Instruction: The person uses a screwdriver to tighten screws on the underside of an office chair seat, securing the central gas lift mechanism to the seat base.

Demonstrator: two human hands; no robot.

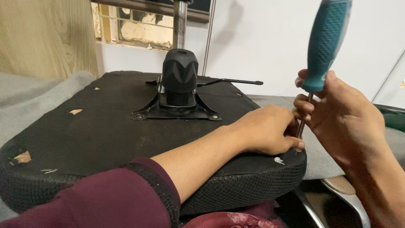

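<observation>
An upturned black chair seat (101,131) lies in front of me, its black metal mechanism plate (179,110) and black plastic column cover (180,69) standing up at the far middle. My right hand (341,114) grips a teal-handled screwdriver (325,42), held nearly upright, its shaft tip at the seat's right front edge. My left hand (263,128) rests on the seat right beside the tip, fingers curled around it. What the fingers pinch is hidden.
A thin black lever (230,81) sticks out right from the mechanism. Grey cloth (25,101) lies under the seat. A curved chrome chair part (346,194) sits below at the right. Wood panel at the left, white wall behind.
</observation>
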